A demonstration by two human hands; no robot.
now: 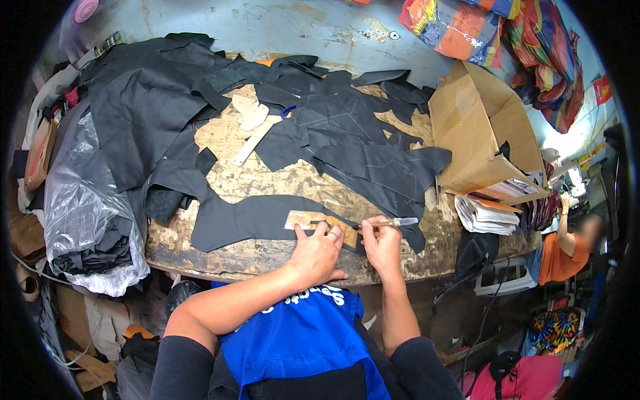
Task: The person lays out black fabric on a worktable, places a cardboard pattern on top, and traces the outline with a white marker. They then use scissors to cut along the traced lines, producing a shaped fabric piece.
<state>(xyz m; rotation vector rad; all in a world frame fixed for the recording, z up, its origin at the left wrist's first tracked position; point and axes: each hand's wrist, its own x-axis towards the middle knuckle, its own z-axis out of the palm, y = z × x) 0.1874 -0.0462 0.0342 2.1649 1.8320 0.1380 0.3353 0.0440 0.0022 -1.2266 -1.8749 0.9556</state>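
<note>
Near the front edge of the worktable, a piece of black leather (250, 217) lies flat. On its right part rests a tan template (300, 217) with a dark slot or mark across it. My left hand (319, 250) presses down on this template, its fingers spread. A pen (400, 221) is pinched in my right hand (380, 247), closed around it. The pen slants, its tip at the template's right edge and its pale end pointing right. My fingers hide part of the template.
The wooden table (233, 175) bears more black leather pieces (367, 133), pale templates (250, 141) and a large dark hide (143, 100). A cardboard box (470, 133) and folded papers (487, 215) stand right. A clear plastic bag (80, 193) hangs left. People sit at far right.
</note>
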